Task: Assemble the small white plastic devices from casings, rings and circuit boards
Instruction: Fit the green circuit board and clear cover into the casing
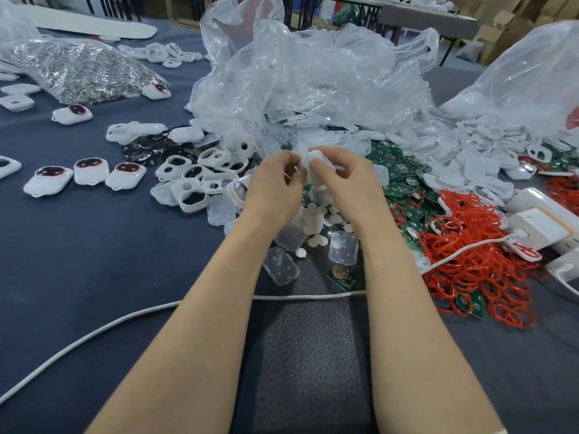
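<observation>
Nearest, low in the frame, a thin white cable [94, 333] snakes over the dark blue table cloth [78, 245]. Above it, at the centre, the left hand [275, 186] and right hand [341, 183] are drawn close together. The fingertips of both pinch one small white plastic casing [318, 159], held just over the heaps. I'd judge two halves are being pressed shut, though what's inside is hidden. Next it wants an even squeeze round the rim.

Under the hands lie matte white round discs [316, 214] and frosted translucent rounded covers [343, 247]. To the right are stiff green circuit boards [404, 183] and a tangle of thin red rubbery rings [482, 255]. At left centre sit glossy white casing frames [194, 183] with cut-outs, then finished white devices [91, 173] with dark windows. Beyond are crumpled clear plastic bags [313, 73], and at upper left a bag of glinting metal bits [78, 70].
</observation>
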A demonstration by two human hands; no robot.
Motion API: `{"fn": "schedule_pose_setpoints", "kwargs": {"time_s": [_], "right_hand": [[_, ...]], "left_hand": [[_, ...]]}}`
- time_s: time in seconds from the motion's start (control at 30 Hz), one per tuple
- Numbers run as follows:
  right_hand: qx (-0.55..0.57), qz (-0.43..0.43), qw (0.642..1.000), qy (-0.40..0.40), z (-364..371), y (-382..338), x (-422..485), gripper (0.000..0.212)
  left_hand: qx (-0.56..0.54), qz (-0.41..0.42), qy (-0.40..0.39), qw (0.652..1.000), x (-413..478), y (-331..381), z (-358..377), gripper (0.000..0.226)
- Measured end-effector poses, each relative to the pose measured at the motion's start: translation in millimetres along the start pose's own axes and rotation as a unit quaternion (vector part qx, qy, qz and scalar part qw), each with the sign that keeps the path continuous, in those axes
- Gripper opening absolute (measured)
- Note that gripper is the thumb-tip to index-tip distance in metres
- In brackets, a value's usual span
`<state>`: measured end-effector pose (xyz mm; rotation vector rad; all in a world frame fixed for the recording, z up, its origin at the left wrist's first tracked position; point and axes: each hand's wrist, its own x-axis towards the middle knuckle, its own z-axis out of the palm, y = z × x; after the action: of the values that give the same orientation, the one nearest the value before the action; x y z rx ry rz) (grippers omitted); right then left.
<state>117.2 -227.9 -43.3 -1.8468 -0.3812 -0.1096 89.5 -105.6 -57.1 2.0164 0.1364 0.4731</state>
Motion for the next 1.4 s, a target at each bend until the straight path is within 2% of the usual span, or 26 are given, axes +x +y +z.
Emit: {"fn": "schedule_pose_setpoints", "kwargs": {"time_s": [0.13, 0.4, 0.5, 0.6, 0.7, 0.8, 1.0, 1.23, 1.33, 1.4], "right_hand": [[-0.003, -0.031, 0.999, 0.013, 1.9, -2.7, -1.6, 0.014], [0.062, 0.007, 0.998, 0.013, 7.4, 0.3, 0.6, 0.011], [0.090, 0.039, 0.995, -0.004, 3.0, 1.2, 1.2, 0.015], [0.092, 0.057, 0.994, -0.033, -1.8, 2.8, 1.6, 0.015], [0.154, 0.077, 0.985, -0.013, -1.0, 0.9, 1.5, 0.011], [0.192, 0.090, 0.977, 0.004, -0.7, 0.9, 2.0, 0.008], [0.170, 0.093, 0.981, 0.018, 3.8, 1.3, 2.3, 0.008], [0.152, 0.097, 0.984, -0.001, 7.0, 3.5, 2.7, 0.024], [0.173, 0.100, 0.980, 0.025, 8.7, 1.1, 1.7, 0.013], [0.150, 0.098, 0.983, 0.036, 8.4, -1.4, -0.3, 0.007]], "left_hand": [[-0.026, 0.019, 0.016, 0.999, -1.7, 5.0, -2.4, 0.024], [-0.022, 0.022, 0.025, 0.999, -2.6, 3.9, -5.7, 0.017], [-0.070, -0.006, 0.014, 0.997, -1.9, 4.9, -6.2, 0.020], [-0.145, -0.036, 0.022, 0.989, -2.1, 6.3, -8.0, 0.012], [-0.223, -0.062, 0.011, 0.973, -3.1, 5.8, -7.5, 0.011], [-0.242, -0.067, -0.040, 0.967, -4.9, 6.3, -4.5, 0.009], [-0.200, -0.034, -0.019, 0.979, -6.0, 6.3, -2.5, 0.011], [-0.187, -0.032, -0.007, 0.982, -6.2, 4.8, -2.4, 0.024], [-0.128, -0.007, -0.022, 0.992, -5.8, 5.3, 1.7, 0.032], [-0.069, 0.012, -0.002, 0.998, -5.4, 3.4, 2.9, 0.036]]}}
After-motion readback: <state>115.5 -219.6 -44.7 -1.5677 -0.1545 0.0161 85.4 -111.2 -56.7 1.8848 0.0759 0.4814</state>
